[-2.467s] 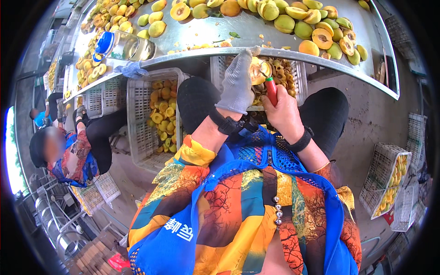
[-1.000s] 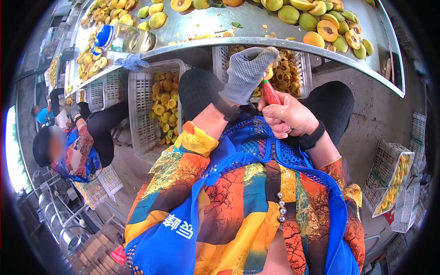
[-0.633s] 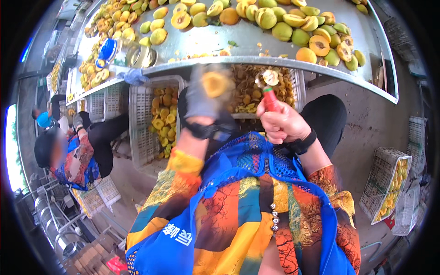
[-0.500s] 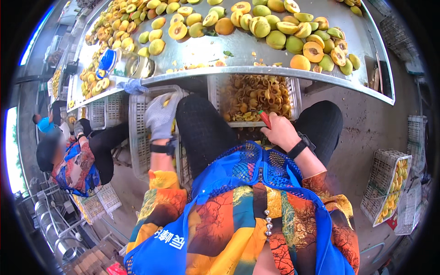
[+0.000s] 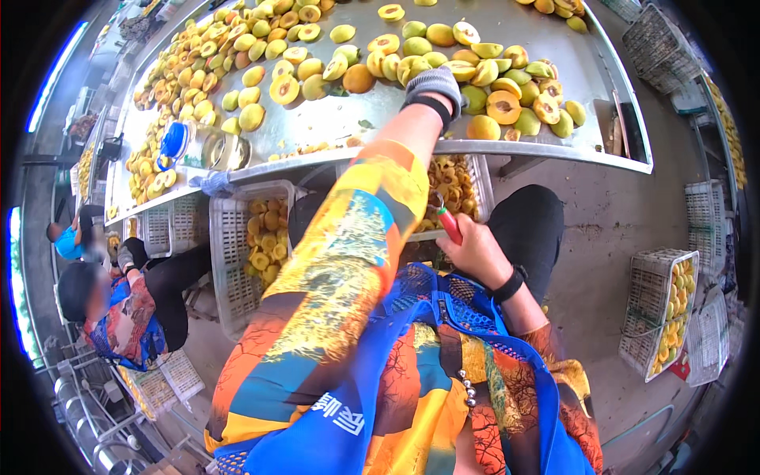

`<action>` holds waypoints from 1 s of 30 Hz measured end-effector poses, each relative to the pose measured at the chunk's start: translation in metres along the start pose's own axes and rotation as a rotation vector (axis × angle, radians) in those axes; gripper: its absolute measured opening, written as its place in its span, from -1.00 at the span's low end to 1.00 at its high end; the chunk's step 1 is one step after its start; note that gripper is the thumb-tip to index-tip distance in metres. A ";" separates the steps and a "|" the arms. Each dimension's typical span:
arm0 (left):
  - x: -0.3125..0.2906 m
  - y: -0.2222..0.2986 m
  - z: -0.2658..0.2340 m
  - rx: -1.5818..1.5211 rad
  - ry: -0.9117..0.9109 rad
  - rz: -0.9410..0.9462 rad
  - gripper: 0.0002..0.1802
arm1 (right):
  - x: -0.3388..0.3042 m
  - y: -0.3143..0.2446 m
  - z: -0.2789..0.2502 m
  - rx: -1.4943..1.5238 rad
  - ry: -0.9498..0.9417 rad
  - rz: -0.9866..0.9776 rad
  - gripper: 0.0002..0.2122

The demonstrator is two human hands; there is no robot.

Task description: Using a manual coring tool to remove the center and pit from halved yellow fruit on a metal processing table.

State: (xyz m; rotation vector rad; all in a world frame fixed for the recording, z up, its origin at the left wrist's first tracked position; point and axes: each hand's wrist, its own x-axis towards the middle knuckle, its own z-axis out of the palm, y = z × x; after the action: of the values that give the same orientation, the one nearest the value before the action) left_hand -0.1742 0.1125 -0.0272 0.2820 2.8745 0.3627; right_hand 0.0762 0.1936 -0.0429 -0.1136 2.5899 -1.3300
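Note:
My left hand (image 5: 437,82), in a grey knit glove, reaches over the metal table onto a pile of halved yellow peaches (image 5: 503,107). Its fingers are hidden behind the back of the hand and the fruit, so I cannot see whether they hold a peach. Above my lap, my right hand (image 5: 480,255) is bare and closed round a red-handled tool (image 5: 450,226) with a small metal tip pointing up and away. Just beyond that tip, a white crate (image 5: 484,187) of brownish-yellow peach scraps stands under the table edge, partly covered by my left sleeve.
A second white crate (image 5: 229,261) with peach pieces stands left of my legs. On the table's left lie a clear jar with a blue lid (image 5: 174,140) and a large peach heap (image 5: 237,39). A co-worker (image 5: 119,309) sits at left. Filled crates (image 5: 657,313) stand at right.
My left hand has gone from above the left crate up and across to the peaches on the table. The right hand keeps the tool, whose metal tip now shows.

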 end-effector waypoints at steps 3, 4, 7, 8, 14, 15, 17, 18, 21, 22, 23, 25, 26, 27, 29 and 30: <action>0.005 0.000 0.001 0.005 -0.038 -0.034 -0.29 | -0.010 0.000 -0.002 0.031 0.001 0.021 -0.72; 0.004 -0.006 -0.004 0.049 -0.030 0.024 -0.31 | -0.009 -0.001 -0.004 0.026 0.002 0.024 -0.73; -0.022 -0.030 -0.017 -0.257 -0.002 0.046 -0.40 | -0.005 -0.003 -0.008 0.102 0.057 0.062 -0.74; -0.044 -0.034 -0.027 -0.792 -0.150 -0.041 -0.60 | -0.003 -0.006 -0.010 0.119 0.123 0.051 -0.74; -0.143 -0.080 -0.014 -1.690 -0.140 0.374 -0.80 | 0.021 -0.038 -0.022 0.125 0.217 -0.034 -0.73; -0.153 -0.068 -0.018 -2.224 -0.333 0.251 -0.74 | 0.024 -0.045 -0.022 0.119 0.218 -0.055 -0.74; -0.167 -0.068 -0.001 -2.139 -0.211 0.160 -0.61 | 0.030 -0.052 -0.015 0.114 0.212 -0.068 -0.75; -0.173 -0.065 0.006 -2.012 -0.059 0.086 -0.61 | 0.031 -0.053 -0.011 0.090 0.195 -0.066 -0.76; -0.179 -0.057 0.013 -1.918 0.048 -0.011 -0.53 | 0.029 -0.056 -0.001 0.058 0.175 -0.073 -0.78; -0.182 -0.053 0.014 -1.895 0.103 -0.039 -0.53 | 0.028 -0.056 0.002 0.056 0.164 -0.074 -0.78; -0.184 -0.047 0.011 -1.872 0.156 -0.065 -0.54 | 0.027 -0.055 0.004 0.053 0.155 -0.077 -0.78; -0.186 -0.042 0.013 -1.841 0.183 -0.054 -0.53 | 0.025 -0.052 0.006 0.055 0.155 -0.074 -0.78; -0.186 -0.042 0.014 -1.773 0.214 -0.028 -0.53 | 0.025 -0.052 0.006 0.029 0.142 -0.063 -0.78; -0.187 -0.041 0.016 -1.705 0.245 -0.001 -0.52 | 0.024 -0.053 0.006 0.003 0.128 -0.052 -0.79; -0.188 -0.039 0.017 -1.702 0.265 -0.007 -0.53 | 0.022 -0.055 0.008 0.023 0.116 -0.003 -0.80; -0.189 -0.037 0.016 -1.695 0.289 -0.010 -0.54 | 0.022 -0.055 0.008 0.045 0.105 0.042 -0.81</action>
State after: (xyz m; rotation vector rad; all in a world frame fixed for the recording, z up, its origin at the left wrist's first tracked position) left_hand 0.0040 0.0402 -0.0139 -0.1344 1.7427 2.5558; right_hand 0.0554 0.1508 -0.0064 0.0182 2.6297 -1.4148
